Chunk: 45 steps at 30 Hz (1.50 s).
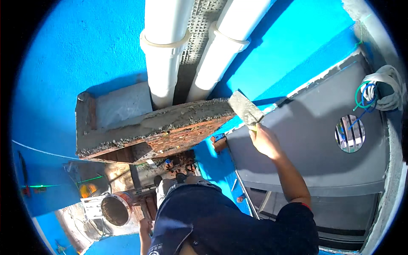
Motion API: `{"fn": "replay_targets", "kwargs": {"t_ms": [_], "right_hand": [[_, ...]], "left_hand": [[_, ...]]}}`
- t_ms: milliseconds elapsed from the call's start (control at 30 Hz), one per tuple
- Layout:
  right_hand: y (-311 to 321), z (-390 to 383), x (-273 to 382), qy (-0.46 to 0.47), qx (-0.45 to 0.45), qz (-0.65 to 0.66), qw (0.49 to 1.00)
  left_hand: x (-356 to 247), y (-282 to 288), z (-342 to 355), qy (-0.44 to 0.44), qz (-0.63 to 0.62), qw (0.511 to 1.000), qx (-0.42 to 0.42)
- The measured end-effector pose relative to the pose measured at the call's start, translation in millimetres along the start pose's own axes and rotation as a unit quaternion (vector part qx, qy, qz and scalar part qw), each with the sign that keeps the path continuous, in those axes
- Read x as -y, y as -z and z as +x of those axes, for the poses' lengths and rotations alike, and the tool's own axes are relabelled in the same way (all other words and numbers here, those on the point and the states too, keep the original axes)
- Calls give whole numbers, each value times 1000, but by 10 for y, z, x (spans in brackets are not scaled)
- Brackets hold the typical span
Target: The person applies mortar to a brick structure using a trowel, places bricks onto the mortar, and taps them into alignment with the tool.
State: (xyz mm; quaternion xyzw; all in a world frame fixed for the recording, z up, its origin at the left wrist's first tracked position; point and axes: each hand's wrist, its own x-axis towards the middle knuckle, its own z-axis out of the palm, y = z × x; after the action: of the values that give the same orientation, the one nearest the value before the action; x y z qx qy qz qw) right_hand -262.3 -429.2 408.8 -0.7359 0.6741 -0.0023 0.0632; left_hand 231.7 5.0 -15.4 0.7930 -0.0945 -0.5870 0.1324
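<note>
My right hand (266, 143) is closed round the handle of a trowel. The flat trowel blade (245, 107), smeared with grey mortar, is at the right end of a low brick wall (187, 138). Wet-looking grey mortar (157, 121) covers the wall's top edge. Whether the blade touches the mortar I cannot tell. Low by my left side, my left hand (145, 226) shows only in part beside my dark shirt, and its fingers are too unclear to read. A bucket (115, 210) with grey-brown mortar inside stands left of that hand.
Two white pipes (163, 55) rise behind the brick wall against a blue wall (93, 46). On the right is a large grey panel (314, 136) with a round barred opening; coiled cable (384, 87) hangs above it. A yellow object (88, 190) lies beyond the bucket.
</note>
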Motion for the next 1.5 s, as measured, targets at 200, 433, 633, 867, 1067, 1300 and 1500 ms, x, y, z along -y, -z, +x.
{"fn": "replay_targets", "kwargs": {"t_ms": [200,433,633,867,1067,1300,1500], "right_hand": [[104,-105,187,14,-43,-79,996],[-62,-215,34,48,-80,116,989],[-570,-221,818,35,222,590,775],[-1236,-282,1887,403,97,359,836],[-1632,-48,2345,432,87,170,882],[-1497,401,1281,367,40,226,901],[-1204,258,452,266,42,300,915]], "left_hand": [[262,-135,40,-93,92,991,-7],[-295,-360,-415,30,-121,992,-36],[-45,-428,-501,4,-137,989,-50],[232,-614,-730,17,-270,955,-123],[624,-994,-971,93,-277,948,-126],[1537,-1568,-1042,3,-147,984,-98],[1205,-1540,-975,5,-41,998,-42]]}}
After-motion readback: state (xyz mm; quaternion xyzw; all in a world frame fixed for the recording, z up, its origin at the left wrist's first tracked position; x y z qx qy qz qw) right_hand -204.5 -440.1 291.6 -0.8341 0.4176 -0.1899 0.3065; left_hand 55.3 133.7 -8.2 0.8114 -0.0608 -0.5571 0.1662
